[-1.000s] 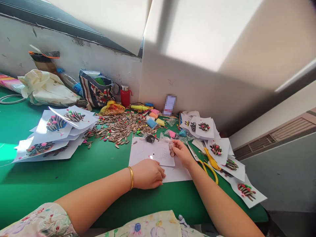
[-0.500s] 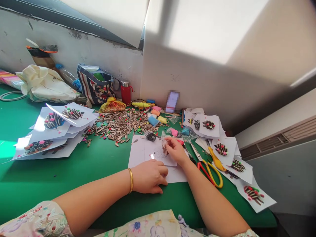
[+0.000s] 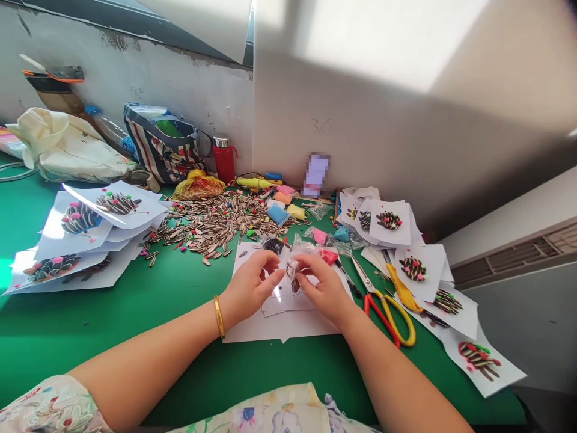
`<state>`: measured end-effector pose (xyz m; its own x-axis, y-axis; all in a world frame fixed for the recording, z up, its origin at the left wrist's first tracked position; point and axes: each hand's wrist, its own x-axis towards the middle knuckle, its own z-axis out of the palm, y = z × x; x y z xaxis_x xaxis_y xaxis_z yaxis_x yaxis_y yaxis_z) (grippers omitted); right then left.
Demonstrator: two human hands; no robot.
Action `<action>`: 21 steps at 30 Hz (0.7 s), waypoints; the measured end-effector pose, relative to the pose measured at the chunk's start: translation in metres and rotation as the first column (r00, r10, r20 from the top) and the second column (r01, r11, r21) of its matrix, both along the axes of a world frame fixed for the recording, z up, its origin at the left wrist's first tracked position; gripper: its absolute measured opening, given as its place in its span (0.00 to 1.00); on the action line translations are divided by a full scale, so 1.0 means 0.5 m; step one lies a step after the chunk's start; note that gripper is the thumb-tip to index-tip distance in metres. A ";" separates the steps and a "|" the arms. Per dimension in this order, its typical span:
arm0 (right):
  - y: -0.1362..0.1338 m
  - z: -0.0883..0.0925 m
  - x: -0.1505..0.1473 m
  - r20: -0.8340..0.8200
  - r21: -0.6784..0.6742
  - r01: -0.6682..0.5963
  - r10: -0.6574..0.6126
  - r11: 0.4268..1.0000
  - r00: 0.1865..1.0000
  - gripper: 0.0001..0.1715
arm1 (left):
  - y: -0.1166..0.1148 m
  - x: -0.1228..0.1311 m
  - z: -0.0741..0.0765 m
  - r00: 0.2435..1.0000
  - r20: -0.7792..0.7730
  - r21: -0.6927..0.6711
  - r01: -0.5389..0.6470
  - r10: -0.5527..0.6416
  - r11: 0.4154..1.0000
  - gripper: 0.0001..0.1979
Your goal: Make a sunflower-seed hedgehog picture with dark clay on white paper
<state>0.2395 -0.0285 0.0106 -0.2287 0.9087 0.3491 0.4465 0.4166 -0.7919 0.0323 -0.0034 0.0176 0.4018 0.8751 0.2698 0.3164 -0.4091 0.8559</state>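
Note:
My right hand (image 3: 325, 290) pinches a small clear plastic packet with something brown inside (image 3: 294, 278). Just left of the packet is my left hand (image 3: 253, 284), its thumb and fingers apart and curved, with nothing seen in them. Under both hands lie white paper sheets (image 3: 246, 328); the top one has a faint drawing, mostly covered. A dark packet (image 3: 273, 245) sits at the paper's far edge. Close to my right hand lies a red packet (image 3: 329, 257).
Sunflower seeds (image 3: 211, 225) are heaped beyond the paper. Stacks of seed-decorated cards stand left (image 3: 121, 231) and right (image 3: 421, 288). Scissors (image 3: 383, 307) and a yellow-handled tool (image 3: 402, 288) lie right. A red flask (image 3: 224, 159) and striped bag (image 3: 164, 144) are at the back.
My left hand has lifted off the paper and moved up beside the packet. My right hand has turned inward, still holding the packet. The view has shifted slightly.

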 end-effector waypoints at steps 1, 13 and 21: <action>-0.004 0.004 -0.004 0.055 0.040 -0.009 0.007 0.999 0.998 0.19 | 0.004 0.001 -0.003 0.998 0.052 -0.100 0.022 -0.017 0.995 0.12; -0.002 0.008 0.002 0.186 0.043 -0.043 0.034 0.998 0.982 0.31 | 0.019 0.009 -0.004 0.869 0.482 -0.590 0.231 0.108 0.773 0.18; -0.002 -0.015 -0.009 0.203 0.061 0.022 -0.034 0.998 0.979 0.25 | 0.020 0.007 -0.027 0.999 0.048 -0.092 0.026 -0.022 0.995 0.09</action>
